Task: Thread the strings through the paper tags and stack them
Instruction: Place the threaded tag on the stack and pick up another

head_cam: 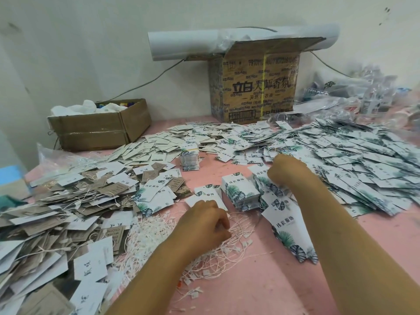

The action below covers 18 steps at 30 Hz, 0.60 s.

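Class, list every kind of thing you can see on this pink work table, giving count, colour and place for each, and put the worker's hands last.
table: one, pink, under everything
leaf-print tags: many, white and green, heaped at right
tag stack: one, white-green, centre
banded bundle: one, white, behind the stack
grey-brown tags: many, mixed with white, left heap
loose strings: many, white, front centre
printed carton: one, brown, back centre
roll: one, white, atop the carton
open box: one, brown, back left
plastic bags: several, clear, back right
left hand: one, pinching the loose strings
right hand: one, beside the tag stack, fingers hidden
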Tool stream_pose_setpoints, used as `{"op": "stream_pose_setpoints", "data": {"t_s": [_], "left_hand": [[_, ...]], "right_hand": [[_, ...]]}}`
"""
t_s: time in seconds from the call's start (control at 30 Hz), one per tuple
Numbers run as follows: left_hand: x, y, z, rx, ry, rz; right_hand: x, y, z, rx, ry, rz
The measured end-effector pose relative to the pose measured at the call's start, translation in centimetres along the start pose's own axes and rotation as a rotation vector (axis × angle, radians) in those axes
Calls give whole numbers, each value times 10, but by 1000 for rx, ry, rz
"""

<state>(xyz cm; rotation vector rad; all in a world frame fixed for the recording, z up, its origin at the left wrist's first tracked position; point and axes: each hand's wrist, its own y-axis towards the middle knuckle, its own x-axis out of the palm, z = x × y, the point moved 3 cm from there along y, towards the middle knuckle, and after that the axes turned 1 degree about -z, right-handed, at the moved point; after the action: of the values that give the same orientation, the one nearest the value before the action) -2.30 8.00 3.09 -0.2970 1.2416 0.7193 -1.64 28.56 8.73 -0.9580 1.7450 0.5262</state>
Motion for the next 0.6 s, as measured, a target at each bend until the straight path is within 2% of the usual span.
{"op": "stream_pose_setpoints", "data": {"t_s": [0.13, 0.3, 0.4, 0.43, 0.5, 0.6], "left_hand": [[1, 1, 0, 2, 20, -8], [3, 2, -3, -16, 6, -10], [-3, 3, -2, -84, -207, 80], [-6, 3, -2, -115, -317, 123], [-12, 4, -4, -153, -509, 229], [-20, 3, -6, -174, -707, 376]], "right_hand": [[-4, -8, -8, -6, -106, 28], [-5, -15, -29, -151, -157, 89], [-5, -16, -41, -339, -16, 73], [-5, -18, -44, -415, 92, 31], [-2, -30, -50, -557, 256, -172], [9, -45, -57, -679, 315, -496]]}}
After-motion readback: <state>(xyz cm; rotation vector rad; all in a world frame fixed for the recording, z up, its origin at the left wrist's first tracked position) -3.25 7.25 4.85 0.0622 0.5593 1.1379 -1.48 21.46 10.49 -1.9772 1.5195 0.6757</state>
